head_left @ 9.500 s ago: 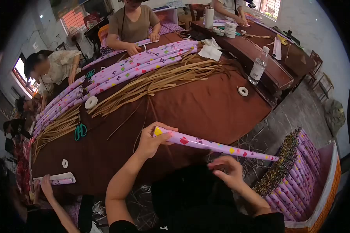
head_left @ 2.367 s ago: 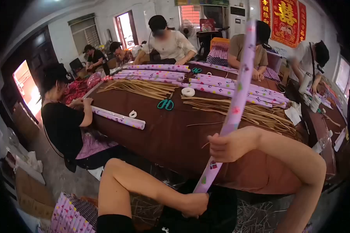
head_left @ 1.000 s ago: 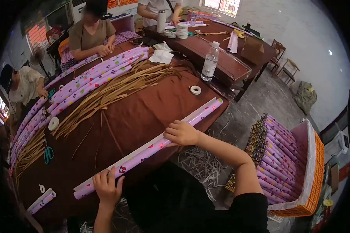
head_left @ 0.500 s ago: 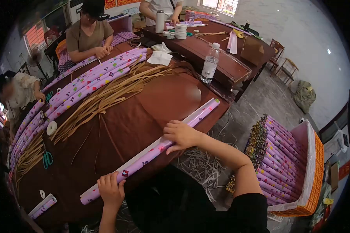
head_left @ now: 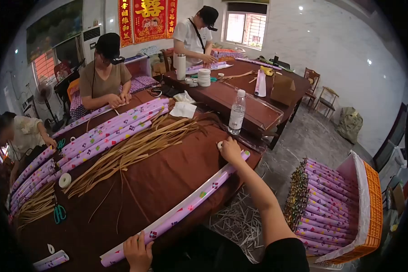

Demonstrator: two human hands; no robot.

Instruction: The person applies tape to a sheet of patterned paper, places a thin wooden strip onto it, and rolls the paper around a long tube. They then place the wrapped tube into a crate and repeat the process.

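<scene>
A long pink patterned roll (head_left: pixel 181 211) lies diagonally along the table's near edge, a white strip showing on its far side. My left hand (head_left: pixel 138 251) presses on its lower left end, fingers spread over it. Beyond the roll's upper right end, my right hand (head_left: pixel 231 150) has its fingers closed at a small white tape roll (head_left: pixel 220 145). A water bottle (head_left: pixel 237 112) stands just behind that hand. Brown strips (head_left: pixel 131 152) lie in a long bundle beside several pink patterned rolls (head_left: pixel 109 129).
An orange crate (head_left: pixel 371 208) of wrapped rolls stands on the floor at right. Paper shreds (head_left: pixel 240 222) litter the floor. Green scissors (head_left: pixel 59 213) and another tape roll (head_left: pixel 65 180) lie at left. Three other people work around the tables (head_left: pixel 240 102).
My right hand has left the middle of the roll and moved to the tape roll near its far end. My left hand remains at the near end. The head view has tilted up.
</scene>
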